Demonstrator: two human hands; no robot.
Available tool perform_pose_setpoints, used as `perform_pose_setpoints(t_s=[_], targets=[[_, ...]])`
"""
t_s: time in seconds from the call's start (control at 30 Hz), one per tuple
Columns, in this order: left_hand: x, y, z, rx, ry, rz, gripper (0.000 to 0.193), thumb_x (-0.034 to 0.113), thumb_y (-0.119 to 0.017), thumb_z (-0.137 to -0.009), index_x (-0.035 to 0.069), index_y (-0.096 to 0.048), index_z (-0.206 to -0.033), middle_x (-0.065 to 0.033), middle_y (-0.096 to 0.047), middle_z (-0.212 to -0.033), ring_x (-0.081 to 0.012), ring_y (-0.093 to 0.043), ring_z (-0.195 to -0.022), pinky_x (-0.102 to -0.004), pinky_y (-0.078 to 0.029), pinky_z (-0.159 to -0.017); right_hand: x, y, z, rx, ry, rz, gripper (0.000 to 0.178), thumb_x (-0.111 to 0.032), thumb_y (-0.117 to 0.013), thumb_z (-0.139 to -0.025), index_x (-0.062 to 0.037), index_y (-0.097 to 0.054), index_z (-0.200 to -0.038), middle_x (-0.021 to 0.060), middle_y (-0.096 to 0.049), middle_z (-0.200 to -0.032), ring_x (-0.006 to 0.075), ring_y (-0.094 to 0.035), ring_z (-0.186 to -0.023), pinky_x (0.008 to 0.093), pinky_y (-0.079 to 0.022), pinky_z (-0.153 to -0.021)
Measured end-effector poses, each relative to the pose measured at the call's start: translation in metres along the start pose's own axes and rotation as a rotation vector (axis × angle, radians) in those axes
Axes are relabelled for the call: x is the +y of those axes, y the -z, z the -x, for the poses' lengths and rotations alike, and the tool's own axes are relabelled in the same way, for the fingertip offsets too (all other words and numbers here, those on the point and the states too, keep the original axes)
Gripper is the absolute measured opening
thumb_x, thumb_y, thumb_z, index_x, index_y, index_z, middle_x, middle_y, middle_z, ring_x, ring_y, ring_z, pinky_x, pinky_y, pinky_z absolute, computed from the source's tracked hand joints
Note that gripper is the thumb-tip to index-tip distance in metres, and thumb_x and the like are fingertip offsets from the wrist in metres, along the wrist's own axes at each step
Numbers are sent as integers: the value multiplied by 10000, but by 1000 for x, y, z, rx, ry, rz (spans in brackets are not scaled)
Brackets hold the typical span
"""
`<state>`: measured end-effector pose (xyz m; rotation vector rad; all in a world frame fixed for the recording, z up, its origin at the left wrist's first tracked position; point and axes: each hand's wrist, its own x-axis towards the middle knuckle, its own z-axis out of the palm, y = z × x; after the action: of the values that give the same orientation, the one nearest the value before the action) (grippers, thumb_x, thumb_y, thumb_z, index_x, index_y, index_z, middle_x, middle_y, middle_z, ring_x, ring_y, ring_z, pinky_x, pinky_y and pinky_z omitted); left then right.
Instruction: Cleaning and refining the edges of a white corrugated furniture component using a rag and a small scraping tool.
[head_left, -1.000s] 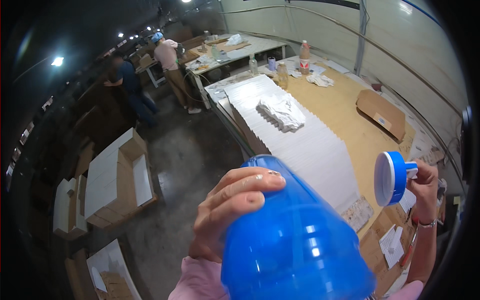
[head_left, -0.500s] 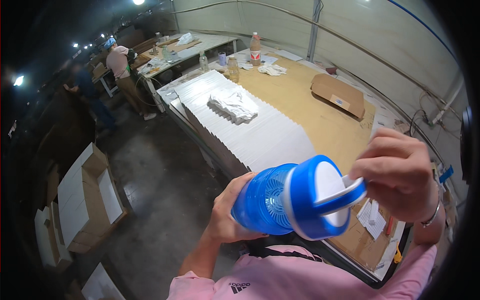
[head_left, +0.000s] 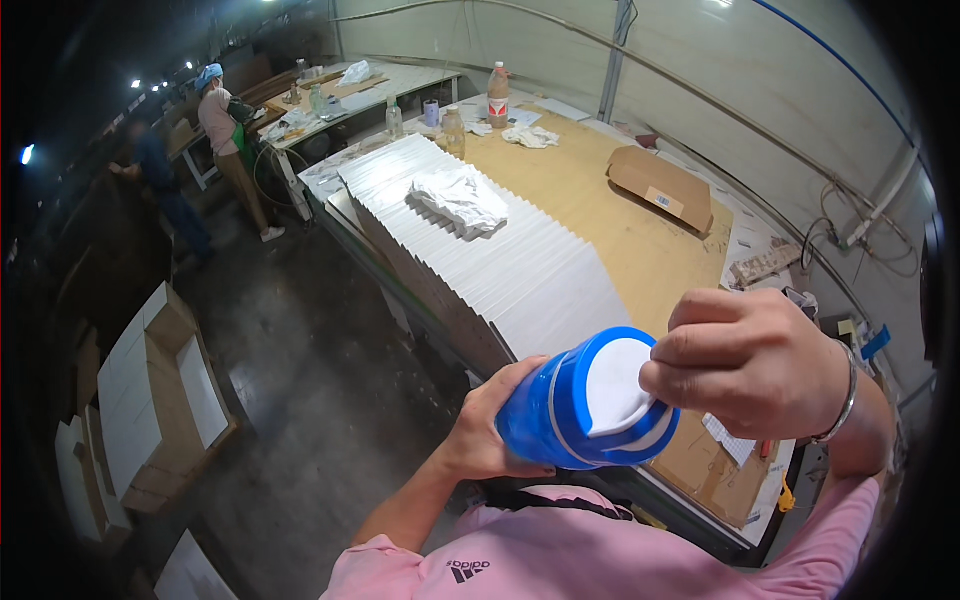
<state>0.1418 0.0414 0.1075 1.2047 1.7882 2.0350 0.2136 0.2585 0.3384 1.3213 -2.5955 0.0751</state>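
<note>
Low in front of me, at the table's near edge, a blue see-through drink bottle [head_left: 533, 418] tilts with its top toward the right. My left hand [head_left: 487, 425] wraps round its body from the left. A blue lid with a white top [head_left: 617, 380] covers the bottle's end. My right hand [head_left: 745, 365] is closed at the lid's right edge, thumb and fingers pinching there. What they grip, seemingly the lid's carry loop, is mostly hidden behind the fingers. Beyond the bottle lies a long fanned stack of white panels [head_left: 500, 260], with a crumpled white cloth [head_left: 458, 200] on it.
The worktable has a tan covering [head_left: 570, 185], with a brown cardboard piece [head_left: 660, 190] on it. A bottle with a red-and-white label [head_left: 498, 95] and glass bottles stand farther back. Boxes with white panels [head_left: 150, 400] sit on the floor at left. Two people [head_left: 222, 130] are at the far left.
The bottle has swung more upright, its white lid top now facing up toward me. My right hand has shifted left and down with the lid, staying at its edge. My left hand still holds the body.
</note>
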Motion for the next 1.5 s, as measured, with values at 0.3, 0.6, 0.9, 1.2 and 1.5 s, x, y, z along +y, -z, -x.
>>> perform_pose_setpoints(t_s=[0.3,0.6,0.9,1.2,1.5], targets=[[1,-1,15,-120,-49,-22,1049,233,-971,-510,-12,-451,-1388,-186,-579,-1303,-303,-601,-1185,-407,-461,-1037,-16,-6,4,-96,-465,-511,258,-120,-726,-807,-26,-658,-1037,103,-661,-859,279,-643,-693,353,-519,-559],[5,-5,14,-236,17,149,1062,236,-971,-522,-37,-441,-1401,-186,-599,-1298,-268,-615,-1166,-381,-470,-1029,-37,2,20,-53,-32,132,315,-213,-773,-690,-51,-727,-956,119,-638,-1165,239,-690,-877,309,-562,-665],[-2,-26,2,-305,106,206,1047,219,-947,-523,-11,-441,-1410,-159,-590,-1303,-253,-600,-1177,-380,-464,-1036,-19,-7,40,33,-427,-234,216,-259,-775,-772,-75,-722,-873,91,-676,-998,257,-671,-729,339,-504,-556],[-7,-61,-33,-439,69,244,1046,226,-943,-525,-8,-440,-1411,-169,-592,-1304,-258,-608,-1165,-387,-465,-1034,-17,4,79,24,126,329,251,-235,-658,-679,8,-644,-735,186,-625,-859,250,-639,-779,324,-542,-701],[-26,-108,-70,-485,-95,124,1014,256,-949,-517,-20,-475,-1370,-208,-590,-1304,-309,-616,-1170,-402,-471,-1019,-14,-5,143,0,-152,19,224,-271,-656,-734,-65,-569,-743,6,-480,-708,156,-543,-661,269,-443,-592]])
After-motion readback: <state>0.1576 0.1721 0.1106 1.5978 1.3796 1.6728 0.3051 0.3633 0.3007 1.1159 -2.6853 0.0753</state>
